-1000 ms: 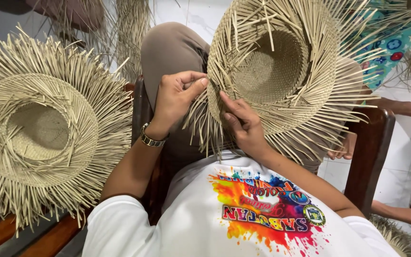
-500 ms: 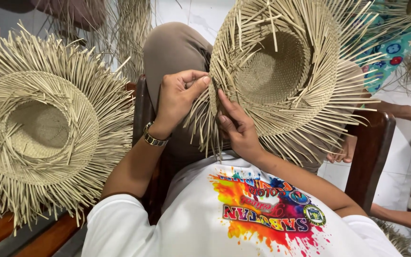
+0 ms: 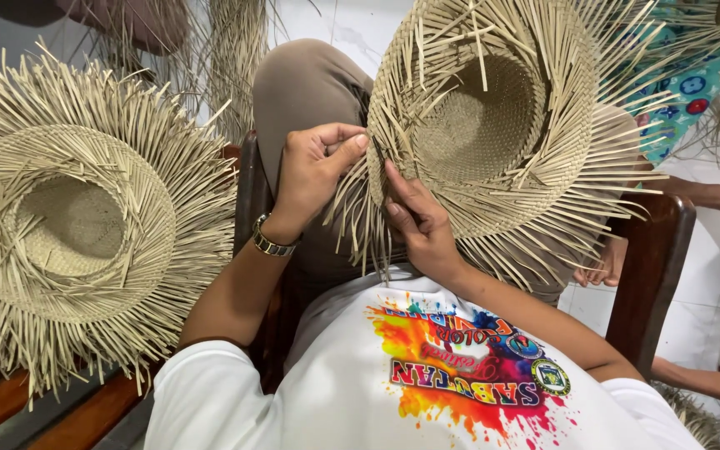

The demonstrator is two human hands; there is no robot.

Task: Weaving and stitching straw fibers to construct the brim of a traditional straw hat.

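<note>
Left hand: grip closed, thumb and fingertips pinching loose straw strands at the near edge of the hat, which is held up over the knee. Right hand: fingers pressed against the woven brim just right of the left grip, index finger laid along the weave; whether it clamps a strand cannot be told, as the fingertips are hidden behind the brim. The hat is unfinished, hollow crown facing the camera, with loose strands fanning out all round; its upper edge is cut off by the frame. A watch sits on the left wrist. A second hat, also fringed, lies well left of the left grip on a wooden bench, its left rim cut off. A chair back stands right of the right hand. Another person's hand shows beyond it, partly hidden behind the fringe.
</note>
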